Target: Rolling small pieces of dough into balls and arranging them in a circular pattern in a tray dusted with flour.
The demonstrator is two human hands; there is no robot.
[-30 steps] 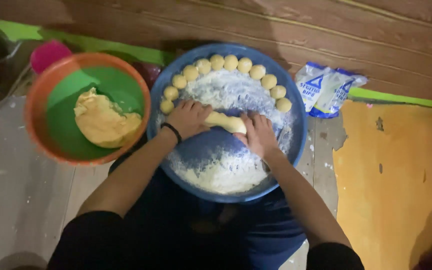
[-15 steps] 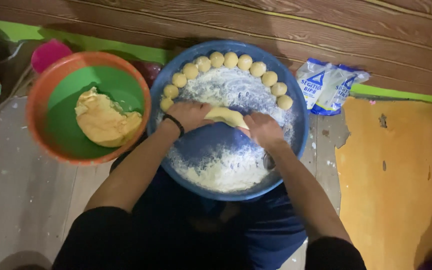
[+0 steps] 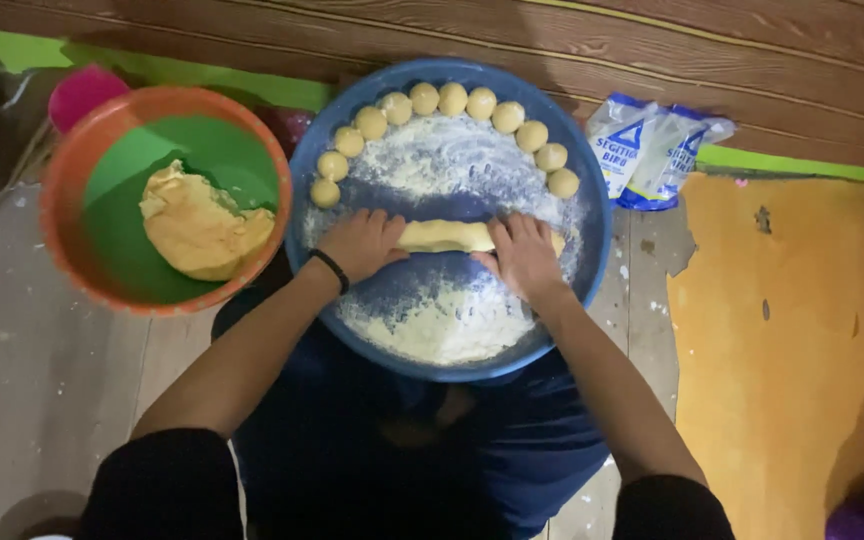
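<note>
Hands lie palms-down on dough roll.

A worn wooden floor of grey planks, dusted with white specks, carries everything. On it stands an orange basin with a green inside, just beside a blue basin. A pink cup sits behind the orange basin. A blue-and-white plastic bag lies right of the blue basin, above a torn yellow mat.
</note>
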